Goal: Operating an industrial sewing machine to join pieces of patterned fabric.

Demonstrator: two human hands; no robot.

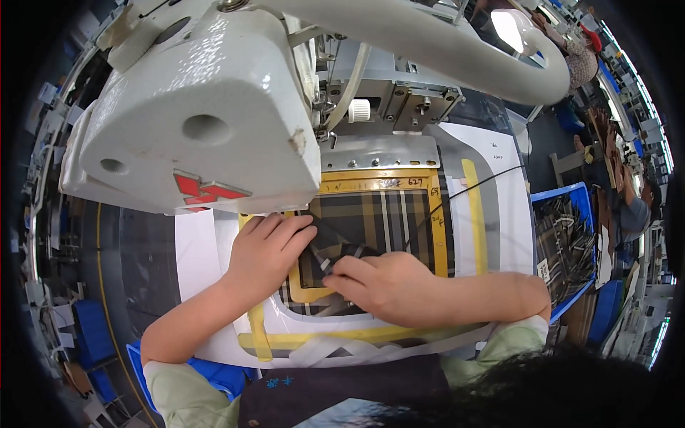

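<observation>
A yellow rectangular frame (437, 227) lies under the head of a sewing machine (207, 85). Inside it is dark plaid fabric (371, 217) with tan and white stripes. My left hand (269, 250) rests on the frame's left side, fingers stretched out over the fabric's edge. Lower down, my right hand (389, 285) pinches a small dark folded fabric piece (330, 250) with a pale stripe. That piece lies slanted across the plaid, its upper end near my left fingertips. My right fingers partly cover its lower end.
A metal clamp plate (378, 153) holds the frame's far edge. A thick grey tube (421, 43) curves overhead to a lit lamp (508, 30). At right stands a blue bin (586, 235) full of plaid pieces (564, 232). Yellow tape (474, 214) marks the white sheet. People work at far right.
</observation>
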